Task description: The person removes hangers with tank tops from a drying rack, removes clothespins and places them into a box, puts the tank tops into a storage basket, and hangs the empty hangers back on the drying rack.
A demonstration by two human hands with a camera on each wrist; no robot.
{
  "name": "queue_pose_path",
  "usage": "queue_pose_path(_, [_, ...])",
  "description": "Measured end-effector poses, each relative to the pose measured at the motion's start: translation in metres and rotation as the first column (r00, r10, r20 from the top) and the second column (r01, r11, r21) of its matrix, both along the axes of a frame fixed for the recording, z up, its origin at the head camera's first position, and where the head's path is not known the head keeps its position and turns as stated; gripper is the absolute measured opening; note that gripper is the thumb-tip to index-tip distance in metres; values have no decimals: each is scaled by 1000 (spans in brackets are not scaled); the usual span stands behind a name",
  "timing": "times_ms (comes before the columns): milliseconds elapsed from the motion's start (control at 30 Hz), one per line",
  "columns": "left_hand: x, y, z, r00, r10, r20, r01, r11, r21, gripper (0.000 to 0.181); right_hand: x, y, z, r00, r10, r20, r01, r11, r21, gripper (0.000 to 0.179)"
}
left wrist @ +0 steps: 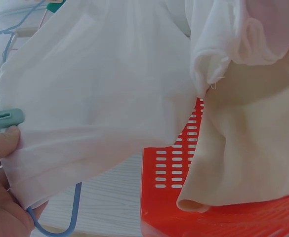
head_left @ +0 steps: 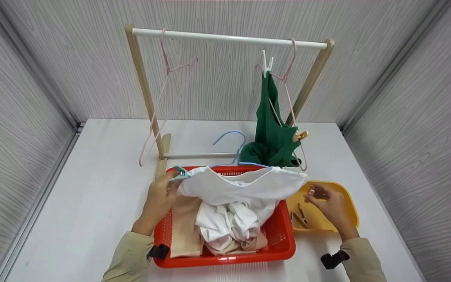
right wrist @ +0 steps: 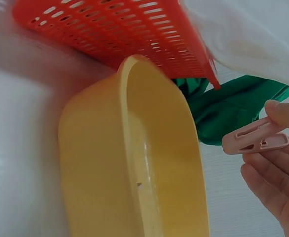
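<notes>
My left hand point(head_left: 159, 201) pinches the left shoulder of a white shirt point(head_left: 245, 190), which hangs on a blue hanger point(head_left: 236, 150). A teal clothespin point(head_left: 179, 173) is at that shoulder, beside my thumb in the left wrist view. Between the thumb and fingers of my right hand point(head_left: 329, 203) is a pink clothespin point(right wrist: 255, 137), held over the yellow basin point(head_left: 347, 192). The shirt's lower part hangs over the red basket point(head_left: 288, 250), where it partly hides the white cloth point(head_left: 229, 223) and beige cloth point(head_left: 184, 231).
A wooden rack with a white rod point(head_left: 229, 38) stands behind. On it hang a bare pink hanger point(head_left: 157, 113) and another holding a green garment point(head_left: 270, 117), fixed by a white clothespin point(head_left: 266, 64) and an orange one point(head_left: 300, 136). Several clothespins point(head_left: 300, 219) lie in the basin.
</notes>
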State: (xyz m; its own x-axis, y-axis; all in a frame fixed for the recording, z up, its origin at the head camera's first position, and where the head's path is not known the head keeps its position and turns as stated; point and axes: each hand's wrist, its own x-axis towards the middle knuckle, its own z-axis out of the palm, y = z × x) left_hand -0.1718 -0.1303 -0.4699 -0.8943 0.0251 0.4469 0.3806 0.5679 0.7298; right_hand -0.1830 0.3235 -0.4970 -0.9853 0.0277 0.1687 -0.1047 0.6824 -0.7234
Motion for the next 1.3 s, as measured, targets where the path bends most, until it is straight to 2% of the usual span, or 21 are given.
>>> queue_pose_path(200, [0,1,1,1000,10,-22,-11,1000,-12,17,-5,5,-8,998,-49,42,45,994,98,37])
queue_pose_path(367, [1,2,2,1000,4,-7,-4,1000,2,16,-5,10,-18,994,-106,39,98,981,167,39])
queue_pose_path(500, [1,2,2,1000,5,-24,-5,1000,-8,15,-4,15,-26,990,-136,42,124,968,218,37])
queue_pose_path(667, [1,2,2,999,6,-32,-7,1000,-15,15,-3,20,-34,983,-148,112,119,965,235,33])
queue_pose_path(867, [2,2,2,1000,-2,-25,2,1000,-11,16,-2,22,-40,964,-156,214,94,958,271,37])
queue_pose_path(1100, [1,2,1,999,3,-42,-4,1000,-31,17,1,24,-43,963,-140,228,62,946,319,37])
queue_pose_path(1300, [1,3,1,1000,-3,-22,2,1000,-18,18,0,25,-45,927,-173,334,52,939,341,38])
